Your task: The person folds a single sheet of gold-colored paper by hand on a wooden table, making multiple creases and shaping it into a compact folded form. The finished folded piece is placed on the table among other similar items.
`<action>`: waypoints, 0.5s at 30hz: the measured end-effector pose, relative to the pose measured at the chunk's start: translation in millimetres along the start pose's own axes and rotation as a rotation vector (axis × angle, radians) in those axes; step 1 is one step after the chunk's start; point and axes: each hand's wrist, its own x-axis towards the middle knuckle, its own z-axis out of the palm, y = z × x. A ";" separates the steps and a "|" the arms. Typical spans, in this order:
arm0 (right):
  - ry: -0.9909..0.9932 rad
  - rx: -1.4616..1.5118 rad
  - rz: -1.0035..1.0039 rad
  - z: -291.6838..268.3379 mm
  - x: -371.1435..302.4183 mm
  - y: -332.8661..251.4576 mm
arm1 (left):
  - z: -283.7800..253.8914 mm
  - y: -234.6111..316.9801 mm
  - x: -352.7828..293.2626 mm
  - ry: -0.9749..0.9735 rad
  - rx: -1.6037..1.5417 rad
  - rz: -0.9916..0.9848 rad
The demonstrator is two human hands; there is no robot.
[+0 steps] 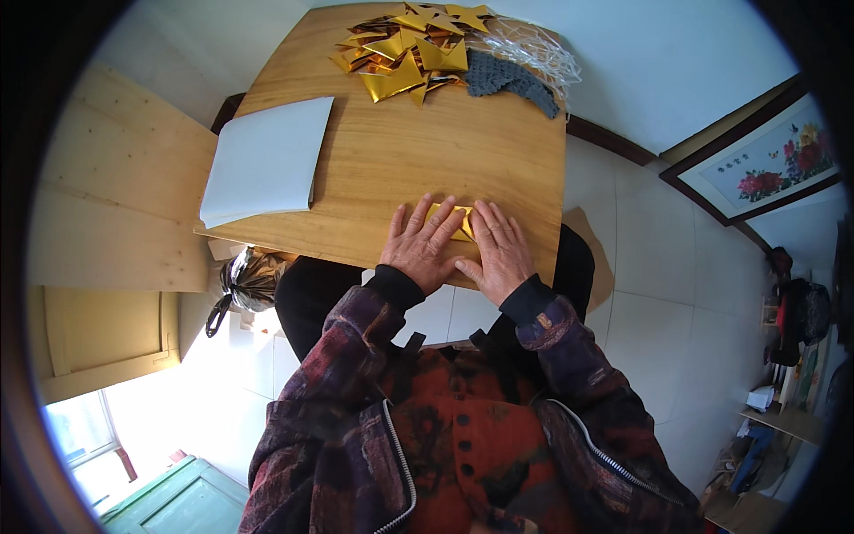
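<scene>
A small piece of shiny gold paper (463, 228) lies on the wooden table (382, 169) close to its near edge. My left hand (423, 246) rests flat over its left part, fingers stretched out and slightly spread. On its right side lies my right hand (499, 249), also flat with the fingers extended. The two thumbs come near each other just below the paper. Much of the paper is hidden under my hands, so its full shape does not show.
A stack of white sheets (267, 160) lies at the table's left. Along the far edge are a pile of folded gold stars (400, 53), a grey knitted piece (507, 80) and a tangle of clear strips (534, 49). A tied dark bag (255, 278) stands below the left edge.
</scene>
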 end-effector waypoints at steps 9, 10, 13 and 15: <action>0.008 0.008 0.002 -4.6 -4.4 -1.3 | -4.6 3.5 -0.8 -0.041 0.000 -0.039; 0.007 0.015 0.006 -5.9 -4.8 -1.7 | -5.2 4.0 -0.8 -0.066 0.017 -0.037; 0.008 0.004 0.004 -7.3 -4.1 -2.3 | -6.7 4.2 0.2 -0.061 0.045 -0.010; 0.009 0.017 0.020 -6.3 -4.3 -2.6 | -6.7 4.4 0.1 -0.064 0.025 -0.017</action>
